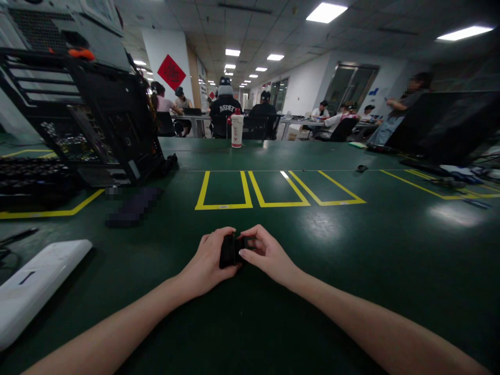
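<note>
Green tabletop (390, 255): left hand (209, 259) grips a small, black, boxy object (227, 253); right hand (270, 256) pinches its right end.

Dim overall, bright ceiling panels (327, 12), glare patches on green tabletop (320, 227), stretched edges

Left fingers (225, 230) and right fingers (253, 258) hold a black object (227, 253) over a green table (363, 260).

Small black boxy object (227, 253), gripped between both hands (208, 259); details too dark.
</note>
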The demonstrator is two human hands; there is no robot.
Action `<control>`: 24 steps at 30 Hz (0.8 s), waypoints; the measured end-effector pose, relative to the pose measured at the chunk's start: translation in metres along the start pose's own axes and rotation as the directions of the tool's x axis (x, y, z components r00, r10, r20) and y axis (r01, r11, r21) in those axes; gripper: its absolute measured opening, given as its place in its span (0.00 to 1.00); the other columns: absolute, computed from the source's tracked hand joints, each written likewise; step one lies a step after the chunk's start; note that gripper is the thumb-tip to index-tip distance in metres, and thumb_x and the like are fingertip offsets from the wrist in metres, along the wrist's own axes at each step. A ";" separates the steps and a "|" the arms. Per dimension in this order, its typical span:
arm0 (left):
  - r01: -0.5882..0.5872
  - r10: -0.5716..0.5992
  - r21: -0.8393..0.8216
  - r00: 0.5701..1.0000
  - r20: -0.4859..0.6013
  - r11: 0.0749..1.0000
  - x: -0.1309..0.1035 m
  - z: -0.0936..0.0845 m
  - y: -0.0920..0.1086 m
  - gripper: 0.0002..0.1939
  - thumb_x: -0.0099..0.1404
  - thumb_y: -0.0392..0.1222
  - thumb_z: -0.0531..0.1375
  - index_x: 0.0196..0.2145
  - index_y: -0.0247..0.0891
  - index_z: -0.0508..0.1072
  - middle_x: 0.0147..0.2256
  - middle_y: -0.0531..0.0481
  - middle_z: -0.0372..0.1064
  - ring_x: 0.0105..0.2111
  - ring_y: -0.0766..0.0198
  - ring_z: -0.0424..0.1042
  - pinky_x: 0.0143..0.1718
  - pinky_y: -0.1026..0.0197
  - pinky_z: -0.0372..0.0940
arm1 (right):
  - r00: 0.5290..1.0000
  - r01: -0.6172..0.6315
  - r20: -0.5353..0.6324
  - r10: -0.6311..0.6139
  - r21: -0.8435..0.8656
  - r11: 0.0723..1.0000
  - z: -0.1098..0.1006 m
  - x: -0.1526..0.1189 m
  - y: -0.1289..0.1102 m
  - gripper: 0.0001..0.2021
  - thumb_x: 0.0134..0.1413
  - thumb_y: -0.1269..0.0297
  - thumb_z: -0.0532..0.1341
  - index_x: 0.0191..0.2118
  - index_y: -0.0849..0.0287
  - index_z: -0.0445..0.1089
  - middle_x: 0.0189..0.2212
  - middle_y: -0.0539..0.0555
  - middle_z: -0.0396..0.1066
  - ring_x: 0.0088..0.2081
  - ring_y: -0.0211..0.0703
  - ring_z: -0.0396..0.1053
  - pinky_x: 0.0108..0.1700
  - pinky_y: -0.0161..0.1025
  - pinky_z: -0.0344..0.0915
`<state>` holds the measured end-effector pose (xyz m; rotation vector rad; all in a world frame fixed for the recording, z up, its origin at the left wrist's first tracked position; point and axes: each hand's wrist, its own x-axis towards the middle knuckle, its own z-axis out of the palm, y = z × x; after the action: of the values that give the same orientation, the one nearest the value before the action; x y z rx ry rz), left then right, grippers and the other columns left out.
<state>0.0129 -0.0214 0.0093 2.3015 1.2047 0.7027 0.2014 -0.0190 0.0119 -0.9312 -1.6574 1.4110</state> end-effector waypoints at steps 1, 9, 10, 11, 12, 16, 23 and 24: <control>0.004 -0.004 -0.003 1.000 0.006 1.000 0.000 0.000 0.000 0.29 0.55 0.42 0.59 0.51 0.43 0.49 0.49 0.45 0.56 0.47 0.52 0.59 0.46 0.47 0.58 | 1.000 -0.002 -0.021 0.001 -0.009 1.000 -0.001 0.001 0.001 0.13 0.48 0.66 0.60 0.41 0.58 0.59 0.40 0.52 0.65 0.43 0.41 0.67 0.45 0.43 0.65; -0.063 0.062 0.038 0.998 0.020 0.997 0.000 -0.004 0.005 0.28 0.57 0.41 0.58 0.51 0.43 0.49 0.47 0.46 0.57 0.45 0.55 0.61 0.45 0.48 0.58 | 0.993 -0.111 0.040 0.108 0.056 0.992 0.001 0.014 0.001 0.15 0.41 0.63 0.65 0.36 0.59 0.63 0.39 0.51 0.66 0.44 0.44 0.66 0.46 0.45 0.64; -0.076 0.075 0.042 0.997 0.019 0.996 0.000 -0.004 0.007 0.29 0.56 0.41 0.59 0.52 0.43 0.48 0.48 0.46 0.57 0.46 0.55 0.60 0.46 0.48 0.58 | 0.990 -0.138 0.044 0.135 0.058 0.989 0.002 0.015 0.001 0.15 0.40 0.63 0.65 0.36 0.60 0.63 0.38 0.52 0.66 0.43 0.44 0.66 0.45 0.45 0.64; -0.087 0.086 0.047 0.996 0.015 0.995 0.000 -0.005 0.008 0.30 0.56 0.41 0.59 0.52 0.43 0.48 0.48 0.46 0.57 0.47 0.54 0.60 0.46 0.48 0.56 | 0.986 -0.164 0.047 0.161 0.057 0.985 0.002 0.016 0.000 0.16 0.40 0.63 0.65 0.36 0.60 0.63 0.38 0.52 0.66 0.43 0.43 0.66 0.45 0.44 0.64; -0.095 0.095 0.054 0.995 0.013 0.994 0.000 -0.005 0.010 0.31 0.56 0.41 0.59 0.53 0.44 0.48 0.49 0.46 0.56 0.48 0.54 0.59 0.47 0.48 0.55 | 0.982 -0.184 0.047 0.181 0.054 0.982 0.002 0.016 0.000 0.16 0.39 0.63 0.66 0.37 0.60 0.63 0.38 0.52 0.66 0.42 0.43 0.67 0.44 0.44 0.64; -0.094 0.092 0.063 0.995 0.040 0.994 -0.001 -0.007 0.016 0.27 0.58 0.42 0.58 0.53 0.47 0.52 0.49 0.47 0.56 0.48 0.55 0.58 0.47 0.50 0.56 | 0.976 -0.217 0.032 0.217 -0.004 0.976 0.002 0.016 -0.001 0.18 0.39 0.60 0.66 0.37 0.60 0.64 0.38 0.53 0.66 0.42 0.43 0.66 0.44 0.44 0.63; -0.081 0.079 0.048 0.996 0.039 0.996 -0.002 -0.008 0.019 0.20 0.57 0.40 0.58 0.47 0.45 0.59 0.46 0.48 0.57 0.46 0.56 0.60 0.45 0.52 0.57 | 0.972 -0.236 0.019 0.236 -0.033 0.971 0.008 0.011 -0.005 0.17 0.42 0.58 0.64 0.38 0.58 0.64 0.37 0.51 0.66 0.42 0.44 0.66 0.42 0.43 0.64; -0.075 0.073 0.045 0.997 0.037 0.996 -0.002 -0.008 0.019 0.20 0.56 0.39 0.58 0.47 0.44 0.60 0.46 0.48 0.57 0.46 0.56 0.60 0.45 0.51 0.57 | 0.975 -0.220 0.008 0.221 -0.023 0.975 0.010 0.009 -0.005 0.15 0.43 0.58 0.63 0.38 0.58 0.64 0.37 0.51 0.66 0.42 0.43 0.66 0.42 0.42 0.64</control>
<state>0.0186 -0.0317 0.0269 2.3973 1.1366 0.6632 0.1881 -0.0158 0.0168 -1.1513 -1.6185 1.5484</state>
